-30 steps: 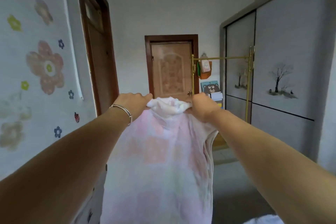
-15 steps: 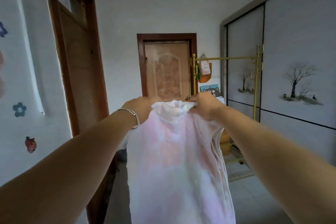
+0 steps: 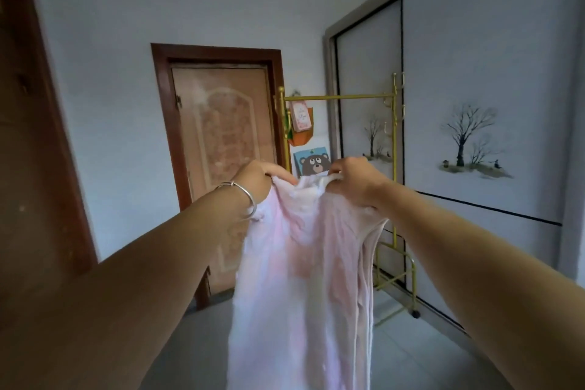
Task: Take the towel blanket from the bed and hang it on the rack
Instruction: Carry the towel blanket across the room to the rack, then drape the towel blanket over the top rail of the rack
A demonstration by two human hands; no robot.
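Observation:
A pale pink and white towel blanket (image 3: 300,279) hangs in long folds in front of me, held up by its bunched top edge. My left hand (image 3: 258,182), with a silver bangle on the wrist, grips the left side of that edge. My right hand (image 3: 354,182) grips the right side, close to the other hand. The gold metal rack (image 3: 340,97) stands beyond my hands against the wardrobe, its top bar bare across the middle. The blanket hides the rack's lower left part.
A brown wooden door (image 3: 221,149) is straight ahead, with another door frame (image 3: 41,142) at the left edge. Sliding wardrobe panels with tree pictures (image 3: 468,136) fill the right. Small bags (image 3: 300,123) hang at the rack's left post above a bear picture (image 3: 311,163). Grey floor tiles (image 3: 411,355) lie below.
The view has moved forward past the flowered wall, and the rack and door look closer. Both hands keep their grip on the blanket's top edge.

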